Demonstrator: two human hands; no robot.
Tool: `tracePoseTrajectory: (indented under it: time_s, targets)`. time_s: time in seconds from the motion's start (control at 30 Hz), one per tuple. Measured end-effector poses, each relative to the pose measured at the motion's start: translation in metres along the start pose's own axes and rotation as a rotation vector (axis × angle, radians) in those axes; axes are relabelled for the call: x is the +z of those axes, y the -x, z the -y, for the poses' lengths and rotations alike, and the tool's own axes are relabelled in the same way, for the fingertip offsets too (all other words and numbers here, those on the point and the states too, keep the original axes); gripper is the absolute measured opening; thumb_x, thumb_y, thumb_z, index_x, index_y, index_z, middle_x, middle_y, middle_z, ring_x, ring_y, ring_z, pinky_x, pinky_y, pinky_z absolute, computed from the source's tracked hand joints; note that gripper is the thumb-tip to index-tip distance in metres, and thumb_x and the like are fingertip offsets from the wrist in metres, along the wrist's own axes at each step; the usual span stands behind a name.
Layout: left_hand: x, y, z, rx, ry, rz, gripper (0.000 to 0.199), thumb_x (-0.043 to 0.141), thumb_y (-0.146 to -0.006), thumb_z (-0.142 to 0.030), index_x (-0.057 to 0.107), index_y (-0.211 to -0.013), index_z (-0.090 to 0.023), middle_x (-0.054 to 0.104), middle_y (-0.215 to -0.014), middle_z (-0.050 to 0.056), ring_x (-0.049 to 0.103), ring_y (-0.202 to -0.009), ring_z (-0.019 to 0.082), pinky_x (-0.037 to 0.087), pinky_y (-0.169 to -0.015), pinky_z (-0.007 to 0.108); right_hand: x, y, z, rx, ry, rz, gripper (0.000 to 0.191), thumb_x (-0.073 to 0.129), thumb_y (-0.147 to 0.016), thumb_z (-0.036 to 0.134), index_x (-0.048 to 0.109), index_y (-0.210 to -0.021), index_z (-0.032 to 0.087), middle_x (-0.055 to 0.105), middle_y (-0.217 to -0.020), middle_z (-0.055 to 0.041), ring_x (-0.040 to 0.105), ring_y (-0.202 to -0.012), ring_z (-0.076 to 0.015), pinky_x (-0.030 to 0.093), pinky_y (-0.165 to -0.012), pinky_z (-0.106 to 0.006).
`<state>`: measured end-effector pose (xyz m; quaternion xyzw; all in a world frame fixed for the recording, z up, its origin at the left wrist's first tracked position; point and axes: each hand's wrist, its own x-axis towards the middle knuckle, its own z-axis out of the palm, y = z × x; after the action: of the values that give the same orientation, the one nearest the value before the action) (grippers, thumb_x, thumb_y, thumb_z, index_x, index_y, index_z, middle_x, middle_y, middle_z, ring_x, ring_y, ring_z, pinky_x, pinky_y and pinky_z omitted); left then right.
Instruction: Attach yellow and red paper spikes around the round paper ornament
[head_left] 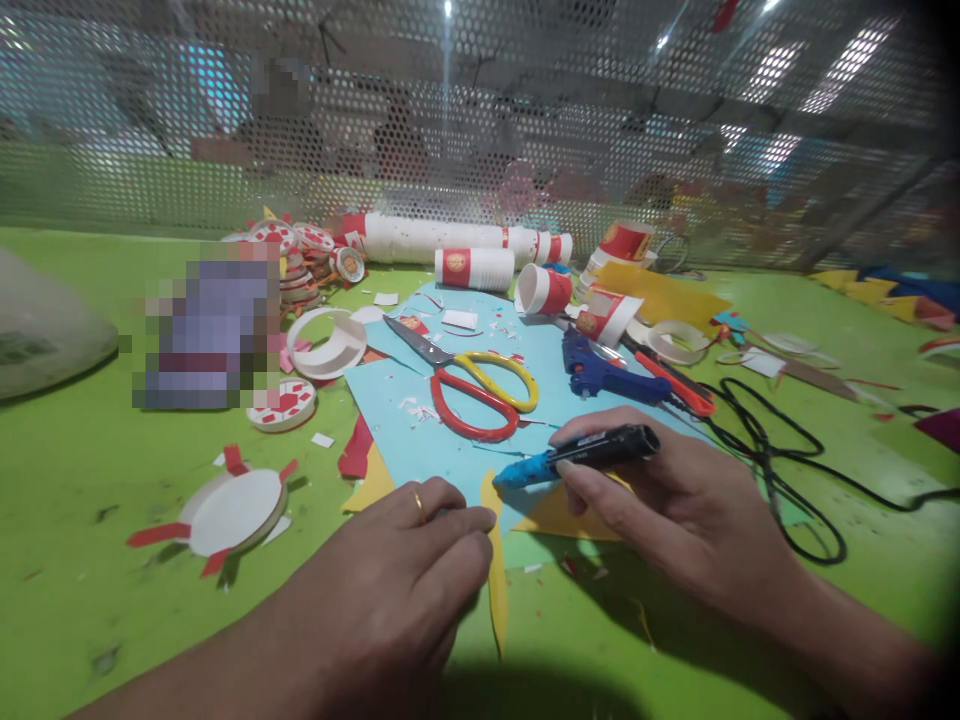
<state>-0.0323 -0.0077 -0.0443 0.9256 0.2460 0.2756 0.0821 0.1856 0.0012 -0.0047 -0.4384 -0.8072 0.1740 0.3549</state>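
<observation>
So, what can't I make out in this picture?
All in the head view:
- Purple object: masked by pixel blocks.
- Black cable: its end, cut off by the right edge.
- Marker: lettering too small.
- Yellow strip: partly hidden by the left hand.
- Beyond the mesh screen: blurred.

Light fell fairly evenly across the green worktop [67, 480], while the space behind the perforated screen [480, 130] looked dimmer, broken by glaring white streaks [851, 65] at upper right. Soft shadows lay below the hands [424, 565], with a darker one along the bottom edge. The right-hand corners faded to black. Background shapes were blurred; a pixelated patch [210, 330] hid detail at left.
</observation>
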Motion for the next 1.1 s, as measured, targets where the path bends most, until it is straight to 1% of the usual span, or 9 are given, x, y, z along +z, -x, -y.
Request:
tracePoseTrajectory:
  time_s: [0.17,0.33,0.5,0.7,0.83,0.9,1.0,1.1]
  targets:
    - [0.0004,0.0011,0.0003,-0.013,-0.012,0.006,0.020,0.041,-0.076,0.003,0.050,-0.077,-0.015,0.066,-0.091,0.010,0.051,-0.075,0.018,0.046,-0.062,0.031,-0.0005,-0.0002,0.0000,-0.004,0.009,0.001,0.003,0.055,-0.085,0.022,0.058,-0.085,0.020,0.066,-0.078,-0.0023,0.060,-0.065,-0.0138,0.050,-0.062,-0.025]
    - [-0.0009,-0.0019,0.0009,-0.004,0.007,0.022,0.020,0.042,-0.074,0.003,0.048,-0.076,-0.016,0.066,-0.093,0.010,0.051,-0.073,0.017,0.045,-0.061,0.031,-0.0002,0.0016,-0.0003,-0.017,0.035,0.003,0.006,0.055,-0.085,0.023,0.058,-0.089,0.019,0.067,-0.081,-0.0030,0.062,-0.070,-0.0147,0.050,-0.063,-0.025]
    - [-0.0036,-0.0029,-0.0005,-0.009,0.018,0.030,0.021,0.042,-0.075,0.003,0.049,-0.079,-0.016,0.065,-0.091,0.010,0.052,-0.074,0.018,0.045,-0.062,0.031,0.0003,0.0034,-0.0018,-0.027,0.056,0.023,0.010,0.055,-0.086,0.023,0.056,-0.095,0.019,0.067,-0.083,-0.0034,0.063,-0.073,-0.0150,0.049,-0.064,-0.024]
    - [-0.0038,-0.0019,-0.0009,-0.016,0.010,0.032,0.023,0.040,-0.076,0.004,0.051,-0.079,-0.016,0.065,-0.091,0.009,0.052,-0.074,0.017,0.046,-0.062,0.032,-0.0015,0.0040,-0.0001,-0.036,0.056,0.086,0.009,0.054,-0.087,0.022,0.056,-0.095,0.019,0.068,-0.087,-0.0044,0.063,-0.076,-0.0160,0.048,-0.064,-0.024]
    - [-0.0037,-0.0019,-0.0010,-0.021,0.023,0.047,0.018,0.042,-0.077,0.001,0.051,-0.078,-0.015,0.064,-0.089,0.009,0.050,-0.073,0.018,0.045,-0.062,0.033,-0.0024,0.0039,0.0014,-0.064,0.023,0.131,0.008,0.053,-0.087,0.020,0.056,-0.095,0.019,0.066,-0.089,-0.0042,0.061,-0.078,-0.0154,0.047,-0.067,-0.025]
    - [-0.0037,-0.0020,-0.0014,-0.023,0.024,0.044,0.018,0.042,-0.077,0.001,0.051,-0.077,-0.015,0.064,-0.087,0.009,0.049,-0.073,0.018,0.045,-0.061,0.032,-0.0032,0.0035,0.0027,-0.067,-0.005,0.178,0.009,0.052,-0.088,0.018,0.056,-0.096,0.019,0.064,-0.087,-0.0032,0.059,-0.076,-0.0141,0.045,-0.068,-0.024]
    - [-0.0034,-0.0025,-0.0020,-0.010,0.020,0.033,0.020,0.041,-0.076,0.003,0.050,-0.076,-0.015,0.064,-0.087,0.009,0.049,-0.071,0.017,0.045,-0.061,0.032,-0.0050,0.0024,0.0053,-0.067,-0.022,0.241,0.010,0.051,-0.088,0.017,0.055,-0.097,0.019,0.061,-0.082,-0.0013,0.055,-0.071,-0.0125,0.043,-0.064,-0.023]
    - [-0.0032,-0.0037,-0.0024,-0.005,0.001,0.036,0.021,0.041,-0.075,0.004,0.050,-0.076,-0.015,0.065,-0.093,0.009,0.050,-0.073,0.017,0.046,-0.064,0.032,-0.0061,0.0014,0.0071,-0.083,0.004,0.250,0.009,0.050,-0.089,0.017,0.055,-0.096,0.019,0.060,-0.080,-0.0010,0.053,-0.070,-0.0126,0.041,-0.063,-0.024]
